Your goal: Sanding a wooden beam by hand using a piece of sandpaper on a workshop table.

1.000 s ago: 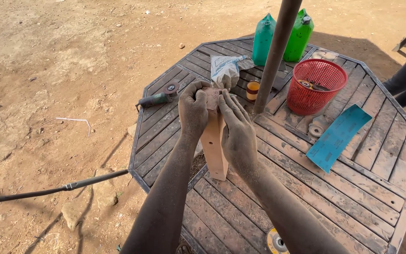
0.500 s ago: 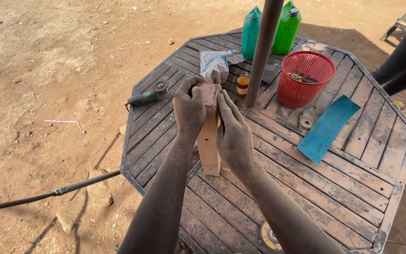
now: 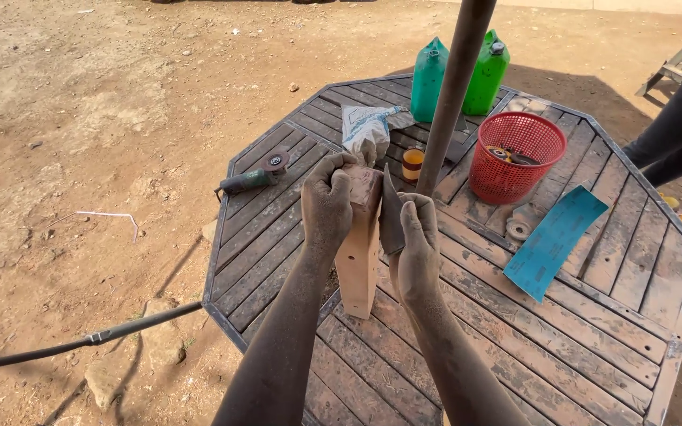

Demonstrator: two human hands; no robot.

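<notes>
Change: both hands now sit a little apart on the wooden piece, where half a second ago they were pressed close together over its top; the right hand has slid off to the side and a dark sheet shows in it.
Left hand (image 3: 327,207): dusty, fingers clenched over the top end of the wooden block (image 3: 358,256), gripping it from the left side.
Right hand (image 3: 417,251): fingers closed on a dark folded sheet of abrasive paper (image 3: 391,217), held against the right face of the block near its upper end.
Wooden block: pale, long and narrow, standing nearly upright, its lower end resting on the slats of the table (image 3: 593,331) close to the near-left edge.
Table: octagonal, dark weathered slats in a metal frame, standing on bare sandy ground.
Pole (image 3: 451,91): grey, rising through the table's middle, just behind the hands.
Behind the hands: a crumpled white bag (image 3: 366,126), a small orange-banded jar (image 3: 412,163), and two green plastic canisters (image 3: 459,75) at the far edge.
Left of the hands: a green angle grinder (image 3: 252,180) lying on the slats.
Right side: a red mesh basket (image 3: 515,158) with small items inside, a blue abrasive sheet (image 3: 556,241) lying flat, and a round disc (image 3: 519,229) between them.
Far right: another person's dark sleeve (image 3: 676,126) reaching in over the table edge.
</notes>
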